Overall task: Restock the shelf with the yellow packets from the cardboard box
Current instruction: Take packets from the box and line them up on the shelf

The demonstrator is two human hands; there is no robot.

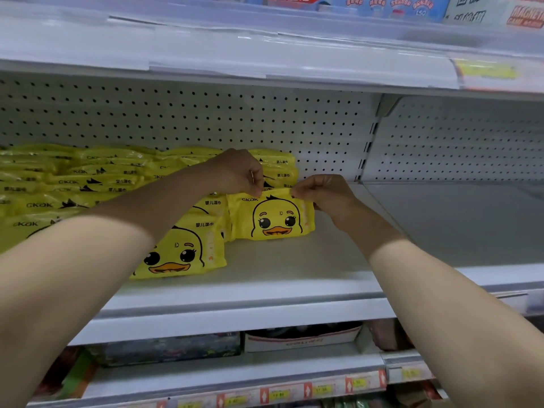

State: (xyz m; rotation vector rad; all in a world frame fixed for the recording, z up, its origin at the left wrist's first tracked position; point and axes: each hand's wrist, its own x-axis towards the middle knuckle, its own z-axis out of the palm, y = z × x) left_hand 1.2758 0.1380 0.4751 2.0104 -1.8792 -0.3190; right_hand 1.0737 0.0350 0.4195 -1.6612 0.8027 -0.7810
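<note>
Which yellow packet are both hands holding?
The upright packet at the right end, duck face forward: the left hand and right hand pinch its top edge. No hand grips the other packets.

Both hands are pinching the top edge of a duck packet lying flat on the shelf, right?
No. The head view shows the packet standing upright on the shelf, not flat; the left hand and right hand do pinch its top edge.
</note>
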